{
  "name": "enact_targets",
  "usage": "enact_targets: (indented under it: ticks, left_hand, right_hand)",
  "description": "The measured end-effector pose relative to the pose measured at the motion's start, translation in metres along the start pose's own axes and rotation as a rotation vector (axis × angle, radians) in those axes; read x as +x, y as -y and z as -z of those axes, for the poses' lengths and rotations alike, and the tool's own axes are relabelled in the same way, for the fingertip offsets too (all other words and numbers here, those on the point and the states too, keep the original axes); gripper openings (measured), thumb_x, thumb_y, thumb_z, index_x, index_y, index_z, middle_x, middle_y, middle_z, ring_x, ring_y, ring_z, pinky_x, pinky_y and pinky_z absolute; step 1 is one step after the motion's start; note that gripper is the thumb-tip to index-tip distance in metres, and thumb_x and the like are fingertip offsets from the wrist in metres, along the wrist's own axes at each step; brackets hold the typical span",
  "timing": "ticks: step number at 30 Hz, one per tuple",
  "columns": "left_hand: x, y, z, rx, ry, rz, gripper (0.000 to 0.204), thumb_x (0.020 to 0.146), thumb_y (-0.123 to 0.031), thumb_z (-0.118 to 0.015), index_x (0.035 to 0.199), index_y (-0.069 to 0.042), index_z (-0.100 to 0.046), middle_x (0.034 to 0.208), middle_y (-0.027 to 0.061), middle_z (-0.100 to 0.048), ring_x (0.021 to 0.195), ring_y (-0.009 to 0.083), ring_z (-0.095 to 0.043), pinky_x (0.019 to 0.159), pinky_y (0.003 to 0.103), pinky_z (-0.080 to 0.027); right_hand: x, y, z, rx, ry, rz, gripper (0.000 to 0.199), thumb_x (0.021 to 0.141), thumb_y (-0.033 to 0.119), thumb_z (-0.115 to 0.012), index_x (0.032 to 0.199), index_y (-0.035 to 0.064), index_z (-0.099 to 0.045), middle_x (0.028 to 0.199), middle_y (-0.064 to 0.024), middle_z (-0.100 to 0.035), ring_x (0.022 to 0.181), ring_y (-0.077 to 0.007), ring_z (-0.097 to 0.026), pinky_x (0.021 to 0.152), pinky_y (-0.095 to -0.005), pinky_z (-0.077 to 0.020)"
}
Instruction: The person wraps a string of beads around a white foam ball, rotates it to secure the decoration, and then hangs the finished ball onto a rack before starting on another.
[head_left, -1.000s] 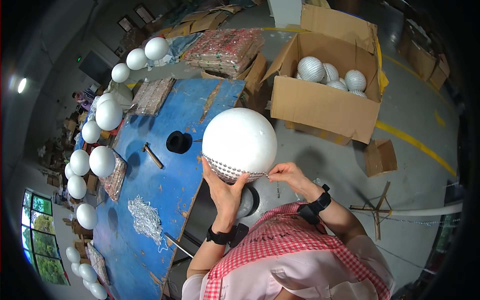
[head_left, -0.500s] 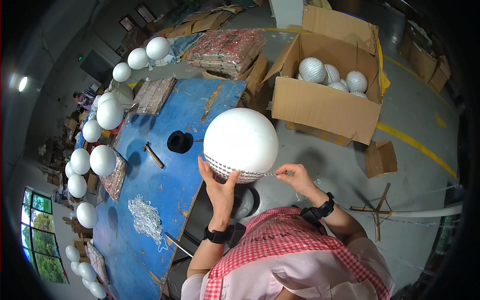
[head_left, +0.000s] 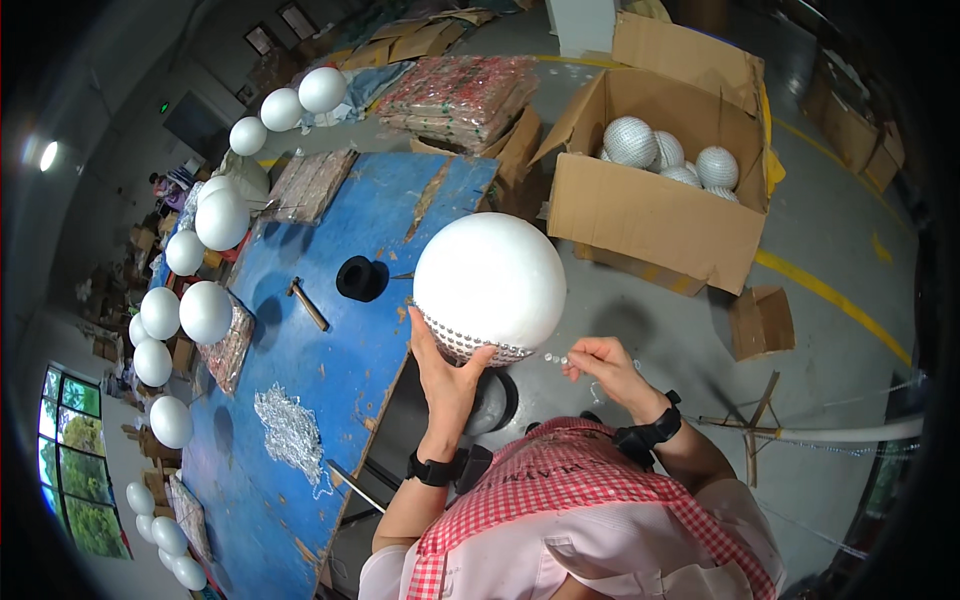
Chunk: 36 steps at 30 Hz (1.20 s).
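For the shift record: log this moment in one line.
left hand: on white ball, lower left; right hand: pinching bead strand; ball: bead rows low, bare above; blue table: hammer, silver strands

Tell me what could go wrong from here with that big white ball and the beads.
The left hand is spread against the lower side of the large white ball, so the ball might shift if that support eases.

The right hand pinches a bead strand just off the ball; a hard tug could perhaps loosen the beaded rows.

The silver strands on the blue table lie jumbled and may snag if pulled.
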<state>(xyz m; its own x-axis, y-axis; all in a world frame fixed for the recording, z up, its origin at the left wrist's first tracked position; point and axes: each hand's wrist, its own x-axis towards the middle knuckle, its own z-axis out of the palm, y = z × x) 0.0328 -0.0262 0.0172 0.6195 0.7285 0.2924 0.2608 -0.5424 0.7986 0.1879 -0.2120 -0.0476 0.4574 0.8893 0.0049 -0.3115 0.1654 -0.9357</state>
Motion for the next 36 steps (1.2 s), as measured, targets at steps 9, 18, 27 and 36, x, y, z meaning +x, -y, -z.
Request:
enact_targets:
  ticks: [9,18,27,36]
  left_hand:
    - [0.006,0.0,0.006,-0.383,0.024,0.14,0.1,0.08,-0.023,-0.077,0.15,0.0,-0.009,0.149,0.0226,-0.026,0.134,0.03,-0.035,0.11,0.039,-0.032]
    - [0.005,-0.004,0.011,-0.402,-0.019,0.186,0.086,0.088,-0.027,-0.069,0.149,-0.002,-0.015,0.148,0.0218,-0.028,0.135,0.0322,-0.033,0.111,0.04,-0.029]
    - [0.006,0.005,0.016,-0.36,0.03,0.119,0.084,0.087,-0.026,-0.067,0.15,-0.003,-0.015,0.147,0.022,-0.029,0.134,0.0326,-0.036,0.108,0.041,-0.033]
    - [0.01,0.007,0.019,-0.531,0.016,0.192,0.096,0.083,-0.036,-0.072,0.149,0.0,-0.013,0.146,0.0237,-0.029,0.135,0.0319,-0.033,0.11,0.041,-0.03]
  right_hand:
    - [-0.003,0.009,-0.012,-0.323,-0.161,0.146,0.01,0.086,0.009,-0.067,0.087,-0.0015,-0.068,0.077,-0.0026,-0.066,0.074,-0.0101,-0.059,0.07,-0.0249,-0.0471]
    - [-0.001,0.001,-0.012,-0.399,-0.101,-0.004,0.015,0.089,0.015,-0.064,0.089,-0.0003,-0.066,0.071,0.0004,-0.062,0.068,-0.0051,-0.055,0.059,-0.0259,-0.0432]
    - [-0.011,0.025,-0.023,-0.278,-0.091,0.013,0.014,0.091,0.01,-0.06,0.086,-0.0009,-0.068,0.068,0.0005,-0.061,0.061,-0.004,-0.052,0.054,-0.0187,-0.0388]
    - [-0.008,0.027,-0.026,-0.298,-0.044,-0.057,0.023,0.094,0.014,-0.054,0.082,0.0003,-0.068,0.062,0.0012,-0.058,0.056,-0.0039,-0.046,0.052,-0.0191,-0.0351]
